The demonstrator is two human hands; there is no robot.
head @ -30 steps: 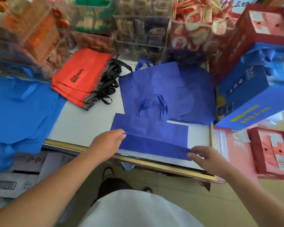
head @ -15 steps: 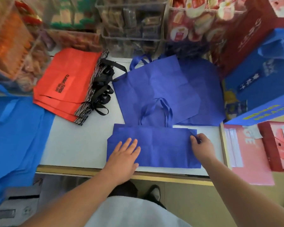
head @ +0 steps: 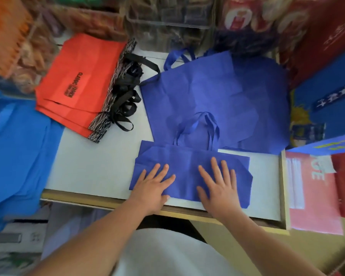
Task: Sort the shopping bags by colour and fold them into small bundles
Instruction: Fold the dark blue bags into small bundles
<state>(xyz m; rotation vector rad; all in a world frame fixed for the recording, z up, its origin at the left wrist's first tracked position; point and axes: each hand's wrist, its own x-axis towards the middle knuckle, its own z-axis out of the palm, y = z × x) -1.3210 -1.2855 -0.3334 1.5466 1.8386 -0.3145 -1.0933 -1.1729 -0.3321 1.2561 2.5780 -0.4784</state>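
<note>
Because the violet-blue bag [head: 187, 162] under the hands is thin non-woven cloth, I judge it light, soft and springy: it will probably hold a crease only while pressed, and may slide on the smooth white tabletop [head: 94, 168] if pushed sideways. It lies near the front edge of that tabletop, folded into a wide band, with its two looped handles [head: 195, 126] reaching from its far edge onto the pile behind. The left hand [head: 151, 188] and the right hand [head: 219, 188] both lie flat on it, fingers straight and spread, palms pressing down and pinching nothing; the left covers the near-left part, the right the near-right. For the next fold the short ends look like the best places to take hold, one end pinched and carried over while the other palm pins the middle; the handles probably want tucking in first. Just behind lies a pile of flat bags of the same violet-blue [head: 217, 90]. Left of that pile sits a stack of orange-red bags [head: 82, 80] with black handles [head: 127, 94] tangled at its right side, and bright blue bags [head: 18, 148] hang over the table's left edge. Every bag looks flat and empty. Clear bins [head: 167, 22] at the back hold wrapped goods, too blurred to name. A blue carton [head: 331, 100] and a pink packet [head: 315, 198] lie at the right.
</note>
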